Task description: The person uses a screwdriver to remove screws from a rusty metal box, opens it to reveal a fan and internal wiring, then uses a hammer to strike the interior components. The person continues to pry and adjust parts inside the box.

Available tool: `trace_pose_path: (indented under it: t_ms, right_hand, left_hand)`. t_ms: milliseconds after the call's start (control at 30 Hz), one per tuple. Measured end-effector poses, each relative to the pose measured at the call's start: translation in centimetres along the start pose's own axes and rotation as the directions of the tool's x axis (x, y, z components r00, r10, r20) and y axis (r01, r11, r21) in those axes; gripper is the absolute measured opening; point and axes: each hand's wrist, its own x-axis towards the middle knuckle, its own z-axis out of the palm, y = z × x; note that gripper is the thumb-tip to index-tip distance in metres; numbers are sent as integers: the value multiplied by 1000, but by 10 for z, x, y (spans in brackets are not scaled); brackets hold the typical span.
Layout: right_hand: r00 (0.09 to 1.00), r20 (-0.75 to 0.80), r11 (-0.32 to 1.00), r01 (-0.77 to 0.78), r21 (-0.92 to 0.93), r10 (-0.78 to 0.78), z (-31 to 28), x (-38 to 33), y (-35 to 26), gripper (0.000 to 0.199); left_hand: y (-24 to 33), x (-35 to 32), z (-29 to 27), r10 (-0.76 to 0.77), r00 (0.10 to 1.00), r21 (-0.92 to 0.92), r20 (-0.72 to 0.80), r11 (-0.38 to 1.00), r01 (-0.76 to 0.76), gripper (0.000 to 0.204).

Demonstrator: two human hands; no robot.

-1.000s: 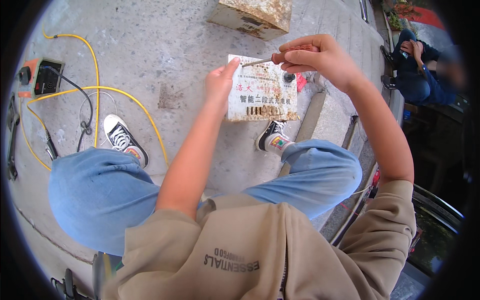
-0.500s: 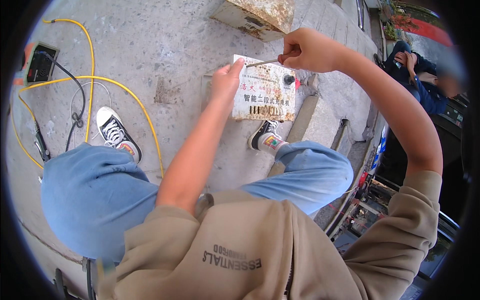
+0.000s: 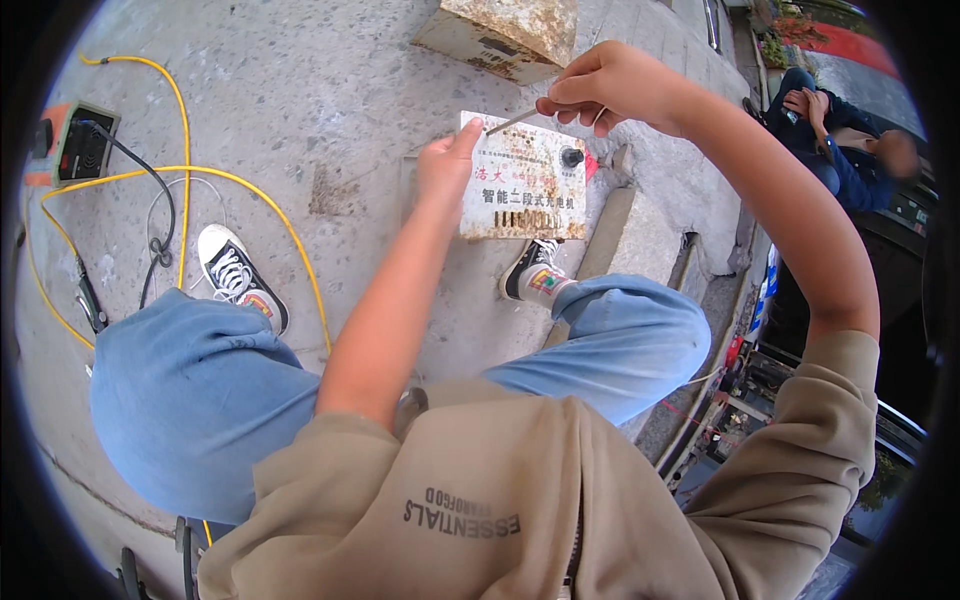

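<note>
A white, rust-spotted metal panel (image 3: 535,168) with printed lettering, a row of slots and a black knob (image 3: 572,157) is held up in front of me. My left hand (image 3: 446,182) grips its left edge, thumb on the front near the upper left corner. My right hand (image 3: 610,88) is raised above the panel, its fingers pinching a slim screwdriver (image 3: 513,121). The shaft slants down to the left, and its tip meets the panel beside my left thumb. The screwdriver's handle is mostly hidden by my fingers.
A rusty metal housing (image 3: 500,40) rests on the concrete beyond the panel. A yellow cable (image 3: 290,235) curls across the ground at left, near an orange-and-black device (image 3: 85,145) with a black lead. A concrete curb (image 3: 620,235) runs at right; another person (image 3: 835,140) sits farther off.
My right hand has shifted slightly left and up, and its fingers have loosened and spread around the screwdriver. The shaft now slants more steeply. My left hand still holds the panel.
</note>
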Motion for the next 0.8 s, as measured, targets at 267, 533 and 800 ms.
trace_pose_path:
  t_ms: [267, 533, 800]
  right_hand:
    - [989, 121, 995, -77, -69, 85, 0, 1, -1, 17]
    - [884, 163, 779, 464, -421, -438, 3, 16, 25, 14]
    - [793, 248, 451, 539, -712, -556, 4, 8, 10, 19]
  left_hand:
    - [-7, -3, 3, 60, 994, 59, -87, 997, -55, 42]
    - [-15, 6, -5, 64, 995, 165, -76, 985, -51, 47]
    - [-16, 7, -5, 49, 997, 74, -54, 996, -45, 43]
